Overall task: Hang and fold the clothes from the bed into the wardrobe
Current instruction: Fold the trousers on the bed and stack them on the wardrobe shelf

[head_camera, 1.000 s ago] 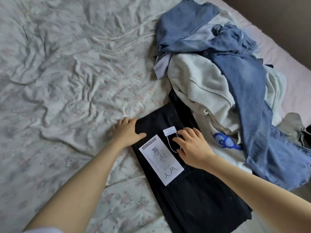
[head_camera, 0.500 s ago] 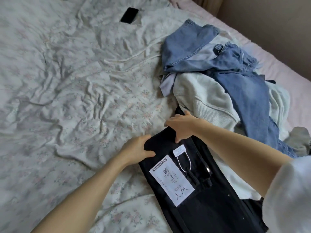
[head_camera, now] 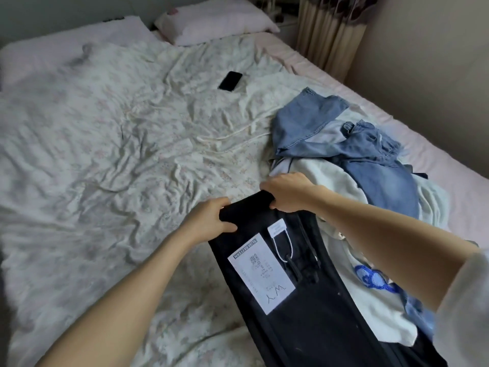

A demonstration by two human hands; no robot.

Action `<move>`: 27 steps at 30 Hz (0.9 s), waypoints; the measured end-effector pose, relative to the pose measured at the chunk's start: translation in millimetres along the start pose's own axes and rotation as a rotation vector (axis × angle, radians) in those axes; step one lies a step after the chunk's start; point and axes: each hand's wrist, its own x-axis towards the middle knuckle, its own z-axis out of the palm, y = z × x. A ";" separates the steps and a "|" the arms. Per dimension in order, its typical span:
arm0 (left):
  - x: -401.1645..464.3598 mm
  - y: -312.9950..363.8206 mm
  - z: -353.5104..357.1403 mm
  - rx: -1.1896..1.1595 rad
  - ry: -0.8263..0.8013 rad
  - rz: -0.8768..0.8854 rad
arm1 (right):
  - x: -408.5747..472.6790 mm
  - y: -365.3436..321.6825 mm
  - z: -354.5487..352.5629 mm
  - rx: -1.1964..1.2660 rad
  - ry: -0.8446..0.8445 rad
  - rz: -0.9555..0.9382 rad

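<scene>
Black trousers (head_camera: pixel 312 324) lie on the bed (head_camera: pixel 105 165) in front of me, with a long white paper label (head_camera: pixel 260 272) and a small hang tag (head_camera: pixel 277 229) on top. My left hand (head_camera: pixel 209 221) grips the far left corner of the trousers. My right hand (head_camera: pixel 287 192) grips the far right corner, fingers curled over the edge. To the right lies a pile: a white sweatshirt (head_camera: pixel 341 186) with a blue print (head_camera: pixel 375 280) and blue jeans (head_camera: pixel 370 154) on top.
A black phone (head_camera: pixel 230 80) lies on the flowered sheet further up the bed. Two pillows (head_camera: pixel 211 21) sit at the head. Curtains (head_camera: pixel 330 30) and a wall run along the bed's right side.
My right hand left the hang tag and took hold of the trousers' far edge. My left hand closed on the other corner. My view tilted up, showing the phone and pillows.
</scene>
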 end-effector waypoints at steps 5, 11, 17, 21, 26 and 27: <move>-2.0 16.2 -43.7 0.291 0.430 -0.068 | 21.3 -11.7 -29.3 -0.041 0.366 0.055; -23.1 12.9 -7.2 0.481 0.602 0.015 | 4.1 -14.8 3.1 -0.058 0.512 0.037; -62.9 4.2 64.3 0.595 0.637 0.208 | -56.9 -15.4 63.0 -0.108 0.526 -0.052; -91.1 -4.5 117.7 0.472 0.627 0.356 | -103.0 -9.0 103.3 -0.101 0.541 -0.114; -126.2 -8.6 190.1 0.346 0.374 0.398 | -154.2 -7.7 158.1 -0.103 0.388 -0.138; -130.1 -10.0 202.4 0.324 0.300 0.373 | -160.1 -7.9 167.2 -0.099 0.342 -0.123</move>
